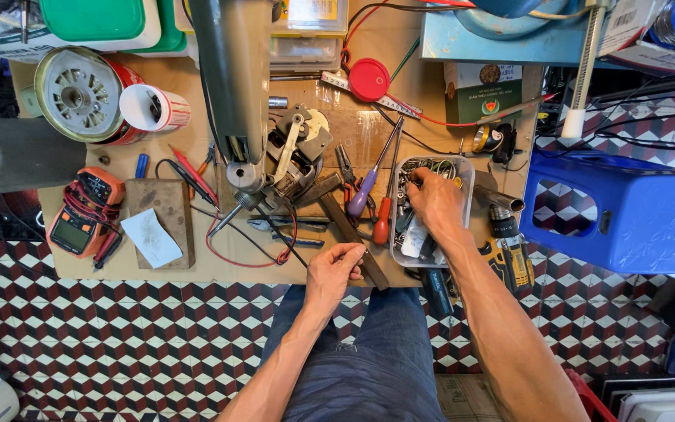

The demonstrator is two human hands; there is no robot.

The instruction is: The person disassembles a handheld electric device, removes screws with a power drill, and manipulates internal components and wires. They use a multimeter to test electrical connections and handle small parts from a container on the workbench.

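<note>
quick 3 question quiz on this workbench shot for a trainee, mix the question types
1. True or false: the right hand is reaching into the clear tray of metal parts.
2. Which lies just left of that tray? A) purple-handled screwdriver B) a saw C) a paintbrush
3. Fill in: the orange multimeter sits near the ___ edge of the cardboard work surface.

Key:
1. True
2. A
3. left; the left hand pinches something too small to identify.
</note>
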